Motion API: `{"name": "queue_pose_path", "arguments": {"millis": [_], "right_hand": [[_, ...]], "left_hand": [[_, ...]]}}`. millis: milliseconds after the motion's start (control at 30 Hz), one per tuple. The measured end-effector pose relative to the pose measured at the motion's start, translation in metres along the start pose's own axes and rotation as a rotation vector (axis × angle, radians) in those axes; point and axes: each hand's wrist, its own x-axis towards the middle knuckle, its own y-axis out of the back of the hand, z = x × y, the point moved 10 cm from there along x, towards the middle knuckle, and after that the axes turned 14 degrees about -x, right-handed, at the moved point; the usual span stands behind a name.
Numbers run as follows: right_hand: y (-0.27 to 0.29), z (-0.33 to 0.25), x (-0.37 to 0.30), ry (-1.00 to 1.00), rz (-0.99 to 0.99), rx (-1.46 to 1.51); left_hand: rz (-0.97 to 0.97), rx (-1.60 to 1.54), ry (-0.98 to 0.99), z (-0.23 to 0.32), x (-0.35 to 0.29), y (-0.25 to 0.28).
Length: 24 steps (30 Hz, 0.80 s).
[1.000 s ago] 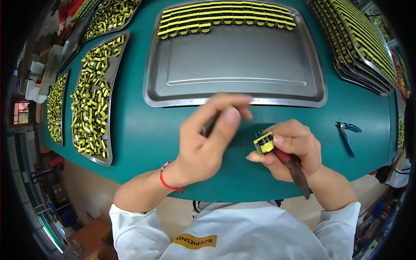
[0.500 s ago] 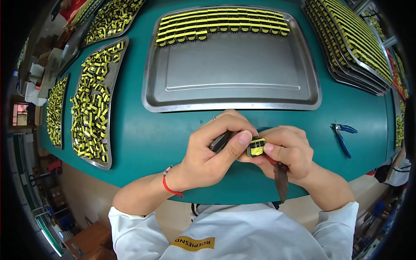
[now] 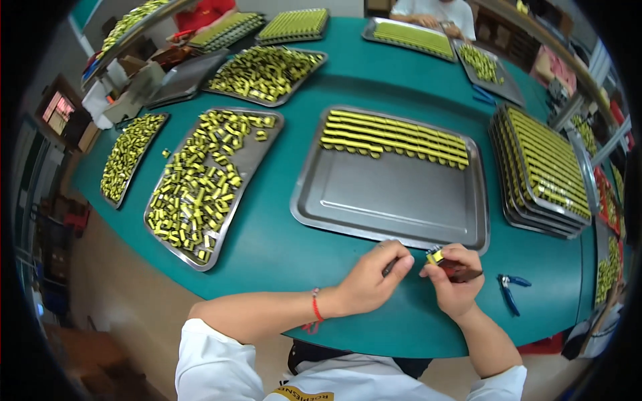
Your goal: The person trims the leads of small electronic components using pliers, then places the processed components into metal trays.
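Observation:
My right hand (image 3: 458,284) pinches a small yellow-and-black transformer (image 3: 436,256), its metal pins pointing up and away from me. Lying across the same palm is a tool with a red part and a dark, flat end (image 3: 466,274); its kind is hard to make out. To the left, just apart from it, my left hand (image 3: 371,279) is closed around a dark, handle-like object (image 3: 389,268), mostly hidden by the fingers. Both hands are off the near edge of a metal tray (image 3: 394,210), where rows of such transformers (image 3: 394,137) stand along the far side.
Loose transformers fill a long tray (image 3: 257,157) and a narrower tray (image 3: 124,194) on the left. Blue-handled cutters (image 3: 511,294) lie right of my hands. A stack of full trays (image 3: 545,170) stands at the right. Across the green table (image 3: 267,267) sit other people (image 3: 435,13).
The view has swung up and left, showing more of the far table. My hands have parted; the transformer, earlier between both, is now in the right hand only.

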Motion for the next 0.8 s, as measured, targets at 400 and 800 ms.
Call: {"name": "queue_pose_path", "arguments": {"millis": [400,800], "right_hand": [[-0.017,0.019,0.095,-0.158,-0.202,-0.486],[-0.078,0.078,0.161,-0.186,-0.461,-1.072]], "left_hand": [[-0.236,0.039,-0.224,0.009,-0.007,-0.026],[-0.513,0.306,-0.382,0.015,-0.026,-0.055]]}}
